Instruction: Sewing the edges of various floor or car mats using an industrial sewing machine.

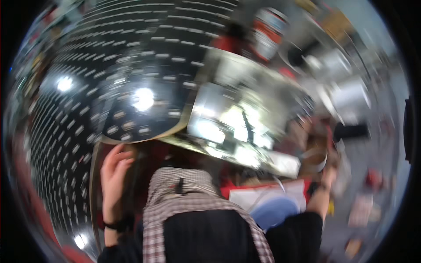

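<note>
The picture is strongly blurred by motion. My left hand [113,173], with a black band at the wrist, is raised at the lower left. Its fingers are loosely curved beside the brown edge of a large dark perforated metal panel [109,65], and nothing shows in it. My right arm reaches out to the right, and my right hand [328,170] is smeared next to a round white-rimmed thing [316,158]. Whether it grips that thing cannot be made out. A checked collar and dark apron [197,228] fill the bottom centre.
A shiny steel surface [228,114] with bright reflections sits in the middle. A red-and-white can [268,30] stands at the top, and pale containers [351,94] are at the right. A white sheet and a blue round thing [274,206] lie below the steel. A black object [351,130] is further right.
</note>
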The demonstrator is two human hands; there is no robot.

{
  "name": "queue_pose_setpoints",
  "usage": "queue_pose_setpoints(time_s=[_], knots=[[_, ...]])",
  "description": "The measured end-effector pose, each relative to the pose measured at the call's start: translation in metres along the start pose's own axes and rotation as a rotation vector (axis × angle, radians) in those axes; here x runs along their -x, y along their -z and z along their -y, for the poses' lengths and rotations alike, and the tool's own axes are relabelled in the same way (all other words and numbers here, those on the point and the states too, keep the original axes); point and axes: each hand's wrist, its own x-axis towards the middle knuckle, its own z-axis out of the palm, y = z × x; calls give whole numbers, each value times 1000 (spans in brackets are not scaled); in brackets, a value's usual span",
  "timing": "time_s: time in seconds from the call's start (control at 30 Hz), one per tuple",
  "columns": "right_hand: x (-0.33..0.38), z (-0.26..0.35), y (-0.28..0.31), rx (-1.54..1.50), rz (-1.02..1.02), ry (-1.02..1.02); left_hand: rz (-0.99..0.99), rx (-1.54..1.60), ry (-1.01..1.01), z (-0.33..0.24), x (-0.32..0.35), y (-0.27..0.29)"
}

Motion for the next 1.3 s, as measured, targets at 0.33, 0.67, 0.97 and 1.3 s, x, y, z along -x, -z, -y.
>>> queue_pose_setpoints(time_s=[0.33, 0.67, 0.97, 1.3], knots=[[241, 384, 41, -760, 649, 1017, -365, 365, -9, 86, 80, 141], [536, 626, 125, -684, 912, 1505, -1191, 464, 16, 205, 288, 343], [749, 741, 138, -165, 1018, 1941, -2245, 1054, 127, 296, 455, 294], [966, 764, 147, -129, 1254, 2261, -2638, 1417, 75, 361, 536, 182]])
